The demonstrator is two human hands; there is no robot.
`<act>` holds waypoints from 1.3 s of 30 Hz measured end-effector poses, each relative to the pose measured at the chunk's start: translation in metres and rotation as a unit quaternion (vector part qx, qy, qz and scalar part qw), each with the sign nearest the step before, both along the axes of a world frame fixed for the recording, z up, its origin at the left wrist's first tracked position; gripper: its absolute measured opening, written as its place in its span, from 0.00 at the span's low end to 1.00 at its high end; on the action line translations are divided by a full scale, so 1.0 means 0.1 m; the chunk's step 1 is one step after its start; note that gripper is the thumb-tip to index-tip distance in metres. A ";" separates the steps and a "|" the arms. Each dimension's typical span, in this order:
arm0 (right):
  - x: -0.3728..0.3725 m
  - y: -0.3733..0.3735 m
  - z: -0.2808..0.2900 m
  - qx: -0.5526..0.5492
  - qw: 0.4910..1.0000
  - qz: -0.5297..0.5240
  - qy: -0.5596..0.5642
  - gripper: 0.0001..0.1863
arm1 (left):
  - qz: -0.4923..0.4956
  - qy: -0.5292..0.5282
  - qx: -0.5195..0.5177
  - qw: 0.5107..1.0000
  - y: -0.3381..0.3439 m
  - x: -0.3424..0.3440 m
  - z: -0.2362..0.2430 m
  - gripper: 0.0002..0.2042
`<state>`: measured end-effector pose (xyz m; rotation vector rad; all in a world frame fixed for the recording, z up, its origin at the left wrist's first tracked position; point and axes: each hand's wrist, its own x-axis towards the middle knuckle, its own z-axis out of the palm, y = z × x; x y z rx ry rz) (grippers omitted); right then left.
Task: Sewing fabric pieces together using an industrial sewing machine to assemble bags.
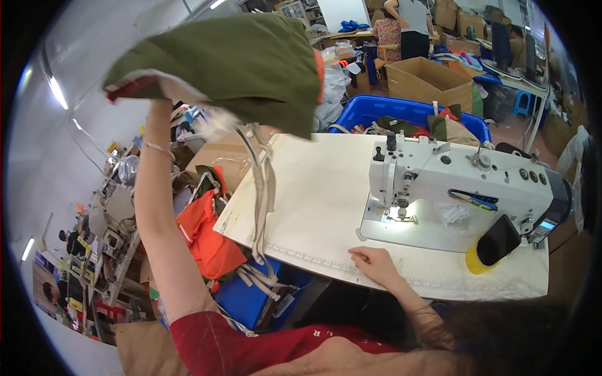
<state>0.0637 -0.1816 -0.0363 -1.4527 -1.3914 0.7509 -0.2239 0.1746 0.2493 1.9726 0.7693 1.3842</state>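
My left arm is raised high at the left, holding up an olive green sewn fabric piece with orange along its edges. The cloth covers my left hand, so its fingers are hidden; the wrist shows just below the hem. Beige straps dangle from the piece to the front edge of the white sewing table. My right hand rests on that front edge, fingers loosely extended to the left, holding nothing. Beyond it and to its right stands a white sewing machine, its needle area lit.
Behind the table is a blue bin of sewn pieces, with a cardboard box farther back. Orange pieces hang beside the table's left edge. A phone leans on a yellow roll, right of the needle. People stand in the background.
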 end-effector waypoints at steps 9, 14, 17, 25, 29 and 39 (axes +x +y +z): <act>0.00 0.01 0.09 0.012 0.999 -0.002 -0.053 0.11 | -0.029 0.376 0.067 0.924 -0.25 0.65 -2.71 0.18; -0.01 -0.02 0.13 -0.026 0.998 0.001 -0.059 0.11 | -0.058 0.354 0.150 0.921 -0.19 1.55 -2.80 0.19; 0.00 -0.05 0.15 0.007 0.995 -0.011 -0.094 0.10 | -0.125 0.345 0.189 0.911 0.29 2.50 -2.86 0.19; 0.01 -0.01 0.16 -0.057 0.995 0.041 -0.066 0.11 | -0.106 0.090 0.271 0.953 0.44 3.63 -2.13 0.18; -0.03 0.04 0.19 -0.048 0.990 0.073 -0.106 0.11 | -0.141 0.217 0.371 0.892 0.02 2.95 -2.39 0.15; -0.09 0.04 -0.07 0.060 0.988 -0.003 -0.141 0.09 | -0.116 0.257 0.259 0.924 -0.27 1.33 -2.60 0.14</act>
